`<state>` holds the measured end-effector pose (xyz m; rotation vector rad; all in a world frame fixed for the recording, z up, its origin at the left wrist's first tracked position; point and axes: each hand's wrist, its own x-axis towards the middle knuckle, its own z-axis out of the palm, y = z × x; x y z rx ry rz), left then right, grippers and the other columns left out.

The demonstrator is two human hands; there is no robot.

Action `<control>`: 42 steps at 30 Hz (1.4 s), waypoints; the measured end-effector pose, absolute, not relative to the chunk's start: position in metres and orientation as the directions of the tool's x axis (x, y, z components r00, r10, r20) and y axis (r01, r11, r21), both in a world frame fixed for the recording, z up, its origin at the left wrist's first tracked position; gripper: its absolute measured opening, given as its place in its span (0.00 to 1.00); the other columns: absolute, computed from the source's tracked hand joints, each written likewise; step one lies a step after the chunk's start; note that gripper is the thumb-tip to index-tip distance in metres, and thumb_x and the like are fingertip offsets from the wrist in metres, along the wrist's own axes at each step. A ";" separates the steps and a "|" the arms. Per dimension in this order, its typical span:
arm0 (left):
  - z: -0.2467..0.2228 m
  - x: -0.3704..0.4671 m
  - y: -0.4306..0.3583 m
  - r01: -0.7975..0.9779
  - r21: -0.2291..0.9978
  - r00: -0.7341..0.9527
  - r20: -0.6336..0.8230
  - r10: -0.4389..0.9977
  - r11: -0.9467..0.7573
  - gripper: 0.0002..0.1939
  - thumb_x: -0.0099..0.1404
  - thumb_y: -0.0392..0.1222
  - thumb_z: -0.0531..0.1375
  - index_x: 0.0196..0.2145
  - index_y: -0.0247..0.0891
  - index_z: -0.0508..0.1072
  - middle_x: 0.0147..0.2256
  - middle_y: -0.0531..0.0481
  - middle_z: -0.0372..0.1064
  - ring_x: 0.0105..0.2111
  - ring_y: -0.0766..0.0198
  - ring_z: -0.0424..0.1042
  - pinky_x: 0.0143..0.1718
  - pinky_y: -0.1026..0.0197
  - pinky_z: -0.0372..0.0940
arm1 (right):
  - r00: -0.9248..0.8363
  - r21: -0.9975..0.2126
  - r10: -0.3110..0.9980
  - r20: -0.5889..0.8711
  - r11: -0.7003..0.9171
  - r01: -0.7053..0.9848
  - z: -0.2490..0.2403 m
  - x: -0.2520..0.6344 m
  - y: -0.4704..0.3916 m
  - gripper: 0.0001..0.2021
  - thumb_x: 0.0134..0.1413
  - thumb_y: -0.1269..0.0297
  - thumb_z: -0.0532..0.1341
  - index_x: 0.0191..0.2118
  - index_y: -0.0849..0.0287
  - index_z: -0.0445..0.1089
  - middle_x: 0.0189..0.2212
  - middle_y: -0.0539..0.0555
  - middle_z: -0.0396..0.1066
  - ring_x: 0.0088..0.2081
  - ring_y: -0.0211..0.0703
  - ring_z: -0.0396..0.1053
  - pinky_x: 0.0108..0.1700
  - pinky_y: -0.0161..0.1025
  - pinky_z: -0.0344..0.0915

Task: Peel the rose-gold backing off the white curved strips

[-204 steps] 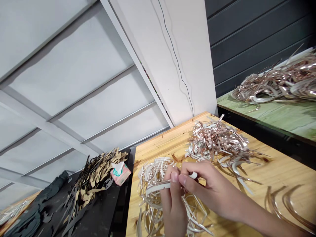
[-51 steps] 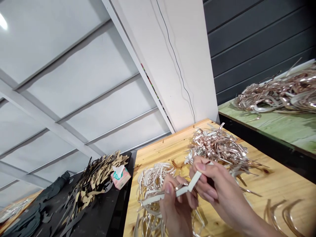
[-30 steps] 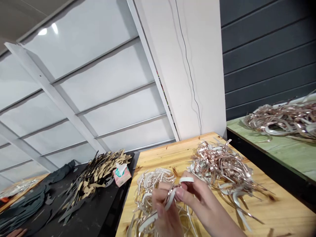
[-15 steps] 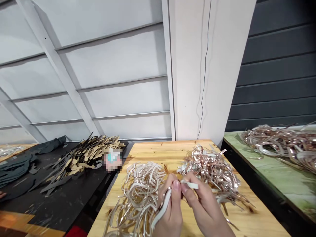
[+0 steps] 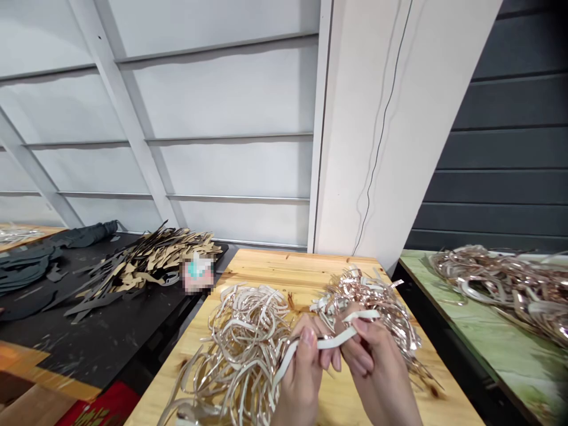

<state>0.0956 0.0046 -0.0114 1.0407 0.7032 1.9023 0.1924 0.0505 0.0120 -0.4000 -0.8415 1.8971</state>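
Observation:
A narrow strip [image 5: 329, 342], white on one face and shiny rose gold along its edge, runs between my two hands above the wooden table. My left hand [image 5: 304, 355] pinches it between thumb and fingers, and one end trails down to the lower left. Further along, my right hand [image 5: 370, 340] grips the strip near its other end, which bends over the fingers. Left of my hands lies a loose heap of curled pale strips [image 5: 248, 331]. Behind my right hand is a tangle of shiny rose-gold strips [image 5: 394, 307], partly hidden by it.
The wooden table [image 5: 266, 260] stands against a white wall and pillar. On the left, a black table [image 5: 110, 349] bears dark and tan strips [image 5: 146, 254] and dark cut pieces [image 5: 26, 266]. A green-topped table [image 5: 497, 343] on the right holds more rose-gold strips [image 5: 510, 284].
My hands have moved apart, my right hand shifting right and slightly up along the strip. More of the strip now shows between them. The camera view has shifted a little.

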 end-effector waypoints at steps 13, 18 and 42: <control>-0.016 0.093 0.007 -0.283 0.845 -0.217 0.405 0.888 -0.454 0.32 0.70 0.72 0.48 0.28 0.39 0.62 0.25 0.54 0.57 0.25 0.66 0.57 0.29 0.63 0.55 | -0.416 -0.628 0.852 0.317 -0.140 -0.765 0.010 0.190 0.051 0.17 0.59 0.57 0.66 0.24 0.55 0.62 0.13 0.40 0.47 0.15 0.32 0.41 0.18 0.29 0.51; -0.011 0.092 0.001 -0.043 0.937 -0.109 0.341 0.934 -0.347 0.23 0.73 0.64 0.53 0.36 0.40 0.63 0.27 0.53 0.62 0.26 0.64 0.67 0.28 0.63 0.62 | -0.423 -0.774 0.862 0.279 -0.059 -0.631 -0.002 0.194 0.049 0.17 0.57 0.55 0.67 0.24 0.57 0.65 0.17 0.43 0.55 0.17 0.32 0.46 0.19 0.30 0.49; -0.012 0.082 0.005 0.438 0.822 -0.081 0.439 0.895 -0.363 0.19 0.80 0.47 0.43 0.34 0.40 0.63 0.30 0.52 0.62 0.32 0.62 0.65 0.39 0.60 0.59 | -0.354 -0.380 0.918 0.180 -0.267 -0.886 0.034 0.210 0.064 0.14 0.57 0.70 0.65 0.27 0.55 0.58 0.17 0.39 0.51 0.15 0.30 0.48 0.20 0.26 0.61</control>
